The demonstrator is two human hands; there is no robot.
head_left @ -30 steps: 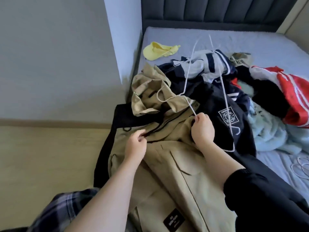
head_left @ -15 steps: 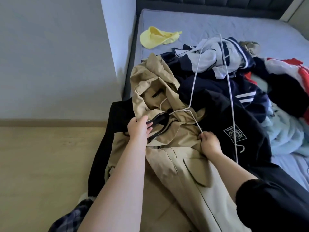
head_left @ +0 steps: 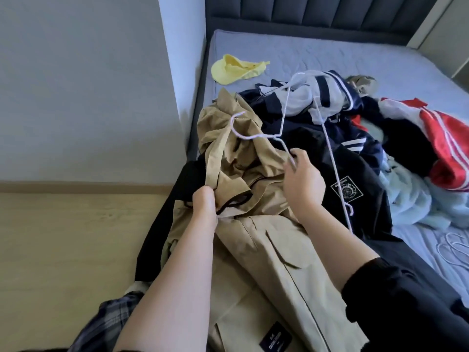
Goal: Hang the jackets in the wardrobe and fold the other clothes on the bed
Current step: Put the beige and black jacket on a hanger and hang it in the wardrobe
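A beige jacket with a black lining lies over the near left corner of the bed. My left hand grips the jacket's collar edge and lifts the hood fabric. My right hand pinches the arm of a white wire hanger just above the jacket's neck; the hanger's hook points left over the hood. A black jacket with a white square logo lies right of it, under the hanger's long bar.
A heap of clothes covers the bed's middle: a navy and white top, a red and white garment, a light blue one. A yellow cloth lies near the headboard. More white hangers rest at right. Wall and wooden floor at left.
My left hand has gone lower and pulled the collar up and open. My right hand has lifted the hanger, whose hook has swung up and left over the hood.
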